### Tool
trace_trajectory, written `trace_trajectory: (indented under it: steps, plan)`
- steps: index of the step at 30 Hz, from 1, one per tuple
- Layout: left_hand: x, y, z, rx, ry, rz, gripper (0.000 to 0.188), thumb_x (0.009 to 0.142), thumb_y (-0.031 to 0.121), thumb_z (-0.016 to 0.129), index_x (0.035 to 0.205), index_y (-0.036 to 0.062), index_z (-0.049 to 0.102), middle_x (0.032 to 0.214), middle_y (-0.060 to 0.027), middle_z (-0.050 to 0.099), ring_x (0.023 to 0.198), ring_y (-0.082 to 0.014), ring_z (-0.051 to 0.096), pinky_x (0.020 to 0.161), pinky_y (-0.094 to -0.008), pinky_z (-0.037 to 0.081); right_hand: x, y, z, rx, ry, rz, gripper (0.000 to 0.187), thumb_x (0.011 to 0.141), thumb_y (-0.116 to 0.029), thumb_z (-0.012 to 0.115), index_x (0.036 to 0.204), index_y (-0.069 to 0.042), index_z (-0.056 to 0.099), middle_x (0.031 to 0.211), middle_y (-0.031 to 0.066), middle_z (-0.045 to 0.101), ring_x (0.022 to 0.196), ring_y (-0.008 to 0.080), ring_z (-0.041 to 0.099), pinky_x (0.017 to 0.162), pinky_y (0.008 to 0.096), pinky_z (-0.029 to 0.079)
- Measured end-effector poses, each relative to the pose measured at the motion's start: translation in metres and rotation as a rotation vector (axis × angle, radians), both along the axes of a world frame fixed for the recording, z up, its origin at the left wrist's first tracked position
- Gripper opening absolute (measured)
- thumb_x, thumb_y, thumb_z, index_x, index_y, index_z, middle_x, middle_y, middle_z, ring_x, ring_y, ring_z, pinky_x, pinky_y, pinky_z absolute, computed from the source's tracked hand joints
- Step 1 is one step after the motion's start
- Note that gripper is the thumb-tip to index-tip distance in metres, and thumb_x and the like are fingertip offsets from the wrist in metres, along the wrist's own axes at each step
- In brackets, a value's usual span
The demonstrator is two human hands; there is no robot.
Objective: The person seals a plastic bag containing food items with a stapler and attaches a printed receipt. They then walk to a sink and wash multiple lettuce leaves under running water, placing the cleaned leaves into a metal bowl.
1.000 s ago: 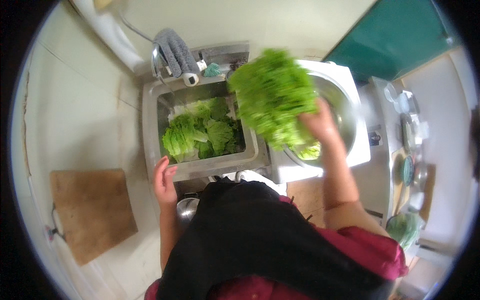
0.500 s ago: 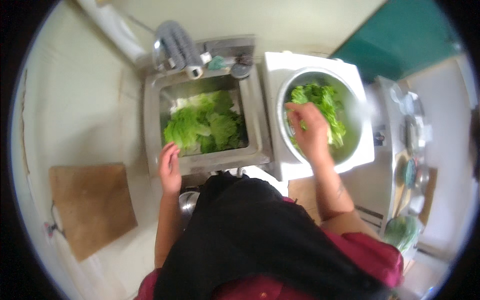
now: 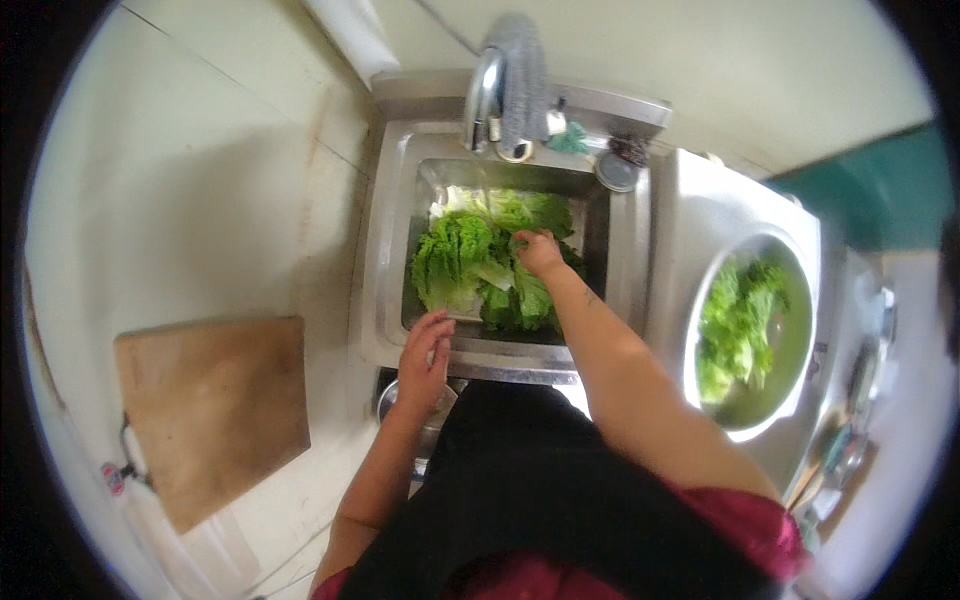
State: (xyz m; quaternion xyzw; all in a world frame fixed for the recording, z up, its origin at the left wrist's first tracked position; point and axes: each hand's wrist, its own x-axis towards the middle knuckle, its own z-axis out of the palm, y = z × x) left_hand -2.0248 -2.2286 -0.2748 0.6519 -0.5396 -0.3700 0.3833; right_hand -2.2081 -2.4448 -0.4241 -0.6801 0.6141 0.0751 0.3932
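Note:
A steel sink (image 3: 392, 250) holds a heap of green lettuce leaves (image 3: 458, 262). My right hand (image 3: 540, 252) reaches into the basin and closes its fingers on leaves at the middle of the heap. My left hand (image 3: 427, 352) rests on the sink's near rim, fingers apart, holding nothing. To the right a round metal bowl (image 3: 790, 370) holds more lettuce (image 3: 735, 330) in water. A chrome faucet (image 3: 487, 95) with a grey cloth draped over it stands at the sink's back edge.
A wooden cutting board (image 3: 210, 410) lies on the pale counter at the left. A small round lid (image 3: 615, 172) and a green scrubber (image 3: 570, 140) sit on the sink's back ledge. Utensils clutter the far right edge. A dark apron covers my front below.
My right hand carried a bunch of lettuce into the bowl on the right, let it go, then swung left into the sink onto the leaves there. My left hand stayed on the rim.

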Motion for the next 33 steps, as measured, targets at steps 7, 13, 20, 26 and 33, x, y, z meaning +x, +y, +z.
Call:
trace_trajectory:
  steps: [7,13,20,26,33]
  plan:
    - [0.009,-0.024,-0.027,0.033,-0.008,-0.055,0.025,0.092,-0.001,0.050,0.114,0.0028,0.060,0.128,-0.0106,0.053,0.102,-0.0186,0.060,0.084,-0.0273,0.050,-0.006,-0.010,-0.062,-0.396,-0.086,-0.085,0.028,0.090,-0.011,0.057,0.117,-0.009,0.065,0.131,0.0192,0.052,0.116,0.0344,0.054,0.096,0.0396,0.047]
    - [0.007,-0.074,-0.030,-0.015,-0.009,-0.072,0.029,0.090,-0.001,0.052,0.118,0.0038,0.058,0.130,-0.0143,0.051,0.105,-0.0266,0.060,0.087,-0.0319,0.050,-0.029,0.006,0.071,-0.653,-0.426,-0.123,0.016,0.089,0.000,0.055,0.100,0.000,0.066,0.104,0.0164,0.060,0.085,0.0327,0.062,0.074,0.0345,0.050]
    - [-0.031,-0.151,-0.032,-0.182,-0.331,-0.217,0.036,0.083,0.010,0.067,0.117,0.0033,0.057,0.118,-0.0145,0.059,0.105,-0.0339,0.060,0.091,-0.0404,0.047,-0.039,0.011,0.143,-0.443,-0.732,0.134,0.017,0.085,0.004,0.054,0.097,0.001,0.066,0.093,0.0173,0.062,0.085,0.0335,0.061,0.075,0.0337,0.050]
    - [-0.021,-0.152,-0.102,0.226,0.526,0.031,0.028,0.082,0.016,0.073,0.103,0.0025,0.060,0.094,-0.0047,0.067,0.080,-0.0176,0.062,0.072,-0.0337,0.049,-0.025,-0.026,0.072,0.051,-0.989,-0.565,0.023,0.088,-0.005,0.056,0.111,-0.004,0.063,0.099,0.0147,0.065,0.091,0.0351,0.062,0.084,0.0337,0.050]
    - [-0.011,-0.160,-0.098,0.453,0.721,0.268,0.024,0.086,0.018,0.070,0.105,0.0050,0.062,0.093,-0.0010,0.064,0.081,-0.0101,0.057,0.071,-0.0282,0.046,0.019,-0.073,-0.051,-0.518,0.093,-0.004,0.041,0.081,-0.019,0.066,0.120,-0.011,0.055,0.120,0.0135,0.053,0.106,0.0349,0.057,0.085,0.0451,0.051]
